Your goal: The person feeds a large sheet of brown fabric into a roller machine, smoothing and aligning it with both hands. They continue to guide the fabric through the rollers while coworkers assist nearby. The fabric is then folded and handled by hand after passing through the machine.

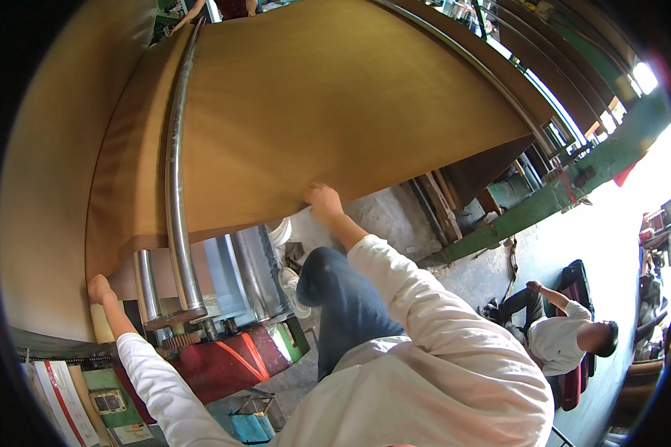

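A wide brown sheet (298,112) of smooth, flexible material stretches across the machine, passing around a polished metal bar (176,149) on the left. My right hand (324,201) is closed on its near edge, around the middle, with the fingertips partly hidden. Far to the left, my left hand (101,289) has its fingers bent in at the sheet's lower left corner. That corner meets a large pale roll (45,179); the sheet and my hand hide part of the grip.
Beneath the sheet are shiny rollers (250,272) and a red machine part (227,361). A green beam (544,190) slants along the right. One person (563,343) sits at the right; part of another person (231,7) shows beyond the sheet.
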`<state>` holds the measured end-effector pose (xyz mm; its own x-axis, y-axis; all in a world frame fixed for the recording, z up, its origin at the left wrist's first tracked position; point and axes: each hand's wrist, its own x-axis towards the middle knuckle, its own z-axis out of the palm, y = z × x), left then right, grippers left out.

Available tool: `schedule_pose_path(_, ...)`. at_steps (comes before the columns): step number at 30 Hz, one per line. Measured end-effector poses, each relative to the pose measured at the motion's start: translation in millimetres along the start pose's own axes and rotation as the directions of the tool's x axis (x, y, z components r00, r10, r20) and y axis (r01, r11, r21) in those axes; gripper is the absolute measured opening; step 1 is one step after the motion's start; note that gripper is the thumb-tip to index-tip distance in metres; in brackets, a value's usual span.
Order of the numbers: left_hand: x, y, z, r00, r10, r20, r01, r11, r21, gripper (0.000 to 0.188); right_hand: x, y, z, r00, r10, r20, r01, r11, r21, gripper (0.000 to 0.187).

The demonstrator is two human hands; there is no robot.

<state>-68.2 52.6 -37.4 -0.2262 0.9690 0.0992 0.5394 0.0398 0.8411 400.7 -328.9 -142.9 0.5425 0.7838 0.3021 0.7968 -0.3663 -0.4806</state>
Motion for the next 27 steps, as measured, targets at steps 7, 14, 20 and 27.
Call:
schedule_pose_path(7,37,-39,-30,0.850,0.381,0.364,-0.050,0.745,-0.665,0.048,12,-21,34,0.989,-0.149,-0.018,0.146,0.983,-0.108,0.013)
schedule_pose_path(14,-4,22,7,0.860,-0.137,0.491,0.477,0.559,-0.678,0.045,5,-26,21,0.995,-0.074,-0.066,0.077,0.996,0.047,0.015)
schedule_pose_path(20,10,3,3,0.896,-0.154,0.416,0.432,0.515,-0.740,0.025,7,-46,22,0.996,-0.072,-0.056,0.076,0.995,0.071,0.015)
schedule_pose_path(27,14,2,1,0.925,-0.227,0.305,0.381,0.573,-0.726,0.028,13,-62,19,0.992,-0.124,-0.034,0.127,0.988,0.085,0.016)
